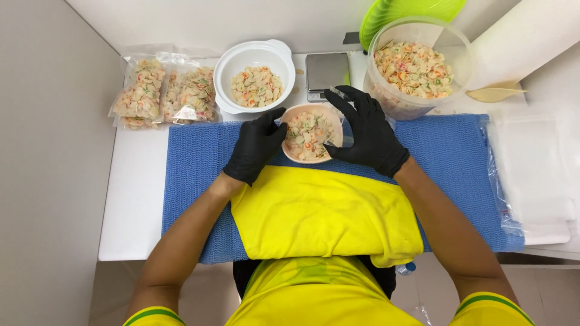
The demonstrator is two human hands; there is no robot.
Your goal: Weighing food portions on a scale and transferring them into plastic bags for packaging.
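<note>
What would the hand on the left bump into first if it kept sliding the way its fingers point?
The left hand already touches the small pink bowl of colourful shell pieces, which is the first thing in its path.

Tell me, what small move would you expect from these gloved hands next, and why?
Probably tipping the small pink bowl into the clear bag at the right hand. The left hand steadies the bowl, which is full of coloured shell pieces; the right pinches clear plastic at its rim, and filled bags already lie at the table's left.
</note>
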